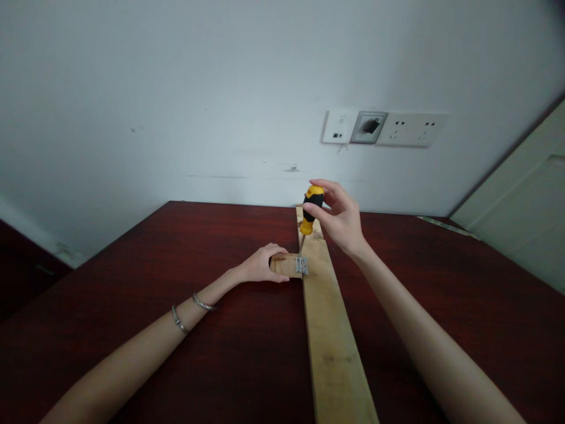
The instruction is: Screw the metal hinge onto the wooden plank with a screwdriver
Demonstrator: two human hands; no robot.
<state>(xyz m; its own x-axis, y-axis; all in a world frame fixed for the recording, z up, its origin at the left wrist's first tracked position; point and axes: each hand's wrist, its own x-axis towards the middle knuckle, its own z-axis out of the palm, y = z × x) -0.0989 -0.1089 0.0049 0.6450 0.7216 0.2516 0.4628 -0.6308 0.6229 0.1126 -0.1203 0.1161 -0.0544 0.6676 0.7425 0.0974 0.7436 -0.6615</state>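
Observation:
A yellow and black screwdriver [313, 206] is held nearly upright in my right hand [342, 215], thumb and fingers closed around its handle. Its metal shaft points down to a small silver hinge [302, 265]. That hinge lies across the seam between a short wooden block [283, 266] and a long wooden board [329, 330]. Gripping the short block from its left end is my left hand [261, 265], with the thumb along the near edge and the fingers along the far edge. Whether a screw sits under the screwdriver tip is too small to tell.
The dark red wooden table [176, 253] reaches back to a white wall [198, 88]. Wall sockets [410, 128] with a black plug [372, 125] sit above it. A thin patterned strip [448, 227] lies at the back right, near a pale door-like panel [525, 194].

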